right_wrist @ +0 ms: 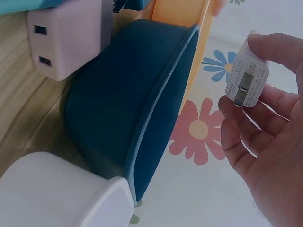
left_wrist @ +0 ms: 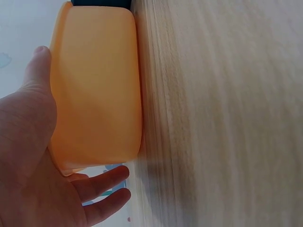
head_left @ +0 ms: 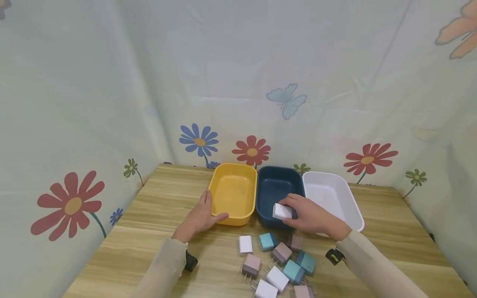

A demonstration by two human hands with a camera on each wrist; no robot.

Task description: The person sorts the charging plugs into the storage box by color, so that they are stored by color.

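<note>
My right hand [head_left: 309,216] pinches a white plug-in charger [head_left: 282,211] between thumb and fingers, over the near part of the dark blue bin [head_left: 273,186]. In the right wrist view the charger [right_wrist: 253,78] shows its printed face and metal prongs. My left hand [head_left: 200,214] rests against the near left corner of the yellow bin [head_left: 232,192]. Its thumb lies along the near rim and its fingers along the left side; in the left wrist view those fingers [left_wrist: 102,184] look extended and loose beside the bin wall.
To the right of the dark blue bin stands a white bin [head_left: 329,194]. Several chargers lie in front of the bins on the wooden table [head_left: 138,231]: white [head_left: 245,245], pink [head_left: 251,265] and teal [head_left: 293,271] ones. A flowered cloth [head_left: 223,103] hangs behind the table.
</note>
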